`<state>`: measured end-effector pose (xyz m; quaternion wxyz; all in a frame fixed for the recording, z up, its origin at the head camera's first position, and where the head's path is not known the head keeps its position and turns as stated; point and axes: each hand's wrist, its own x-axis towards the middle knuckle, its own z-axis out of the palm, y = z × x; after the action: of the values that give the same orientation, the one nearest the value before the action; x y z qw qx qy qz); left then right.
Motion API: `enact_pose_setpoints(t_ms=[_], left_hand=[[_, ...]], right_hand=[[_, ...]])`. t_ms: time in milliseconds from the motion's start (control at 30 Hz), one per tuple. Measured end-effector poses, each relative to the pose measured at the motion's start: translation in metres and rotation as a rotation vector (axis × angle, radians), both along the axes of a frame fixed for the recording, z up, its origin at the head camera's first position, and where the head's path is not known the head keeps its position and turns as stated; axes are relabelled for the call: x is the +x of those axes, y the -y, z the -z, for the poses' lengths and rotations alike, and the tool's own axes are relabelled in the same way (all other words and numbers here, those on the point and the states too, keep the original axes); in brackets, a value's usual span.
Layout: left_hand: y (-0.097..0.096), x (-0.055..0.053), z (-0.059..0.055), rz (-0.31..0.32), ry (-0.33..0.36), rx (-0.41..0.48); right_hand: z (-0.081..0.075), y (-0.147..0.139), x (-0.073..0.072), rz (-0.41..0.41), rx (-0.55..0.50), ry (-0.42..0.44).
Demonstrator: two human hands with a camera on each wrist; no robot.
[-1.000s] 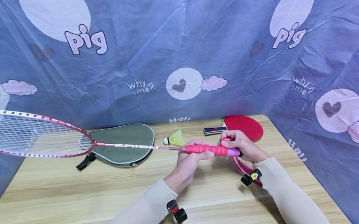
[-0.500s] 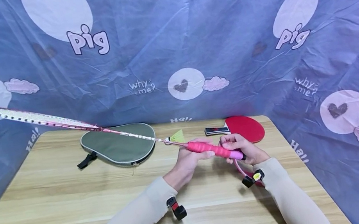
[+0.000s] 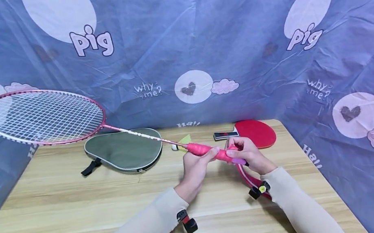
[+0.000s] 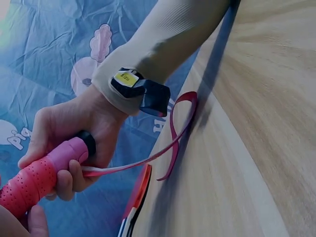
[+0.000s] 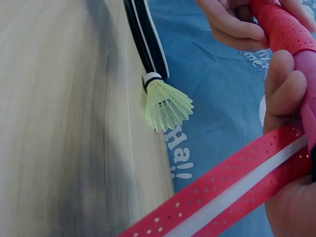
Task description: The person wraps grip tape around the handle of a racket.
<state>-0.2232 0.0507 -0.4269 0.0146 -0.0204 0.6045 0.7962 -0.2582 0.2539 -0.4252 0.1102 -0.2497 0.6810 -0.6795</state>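
A: What are the fingers doing on that badminton racket?

B: The left hand is gripping the red-wrapped handle just right of the head view's centre, thumb lying along it. The right hand is closing narrowly at the handle's lower end, apparently pinching the perforated red tape by the lilac butt section.

A: Is the tape going on or coming off?

B: I can't tell. Either way, the right hand should be keeping the band flat and evenly taut, close to the handle, while the left is steadying or rolling the racket. If it's being wound on, each turn should be overlapping its neighbour by the same margin; if it's being peeled, a low, gentle pull should be sparing it from tearing.

A: And the loose tail?

B: It's looping at the centre of the left wrist view, so a twist could be creeping in; I'd be straightening it first.

A: Which way is the racket pointing?

B: Its strung head is pointing to the upper left of the head view, its butt facing lower right. The long axis is running in a shallow diagonal between them, and the hands are holding it all above the table.
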Motion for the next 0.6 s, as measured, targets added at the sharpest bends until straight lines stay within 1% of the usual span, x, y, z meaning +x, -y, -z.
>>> enact_pose_setpoints(t_ms=[67, 200, 367, 500, 600], left_hand=[[0.001, 0.000, 0.000, -0.005, 0.019, -0.022], [0.002, 0.001, -0.002, 0.011, 0.024, -0.026], [0.002, 0.003, -0.005, 0.054, 0.025, -0.015], [0.001, 0.005, -0.006, 0.085, 0.032, -0.003], [0.000, 0.005, -0.006, 0.104, 0.025, 0.009]], right_hand=[[0.000, 0.000, 0.000, 0.013, 0.013, -0.013], [-0.001, -0.004, -0.001, 0.019, 0.040, -0.005], [-0.001, -0.012, -0.004, -0.021, 0.060, 0.054], [0.001, -0.019, -0.007, -0.052, 0.051, 0.067], [0.002, -0.023, -0.010, -0.066, 0.037, 0.080]])
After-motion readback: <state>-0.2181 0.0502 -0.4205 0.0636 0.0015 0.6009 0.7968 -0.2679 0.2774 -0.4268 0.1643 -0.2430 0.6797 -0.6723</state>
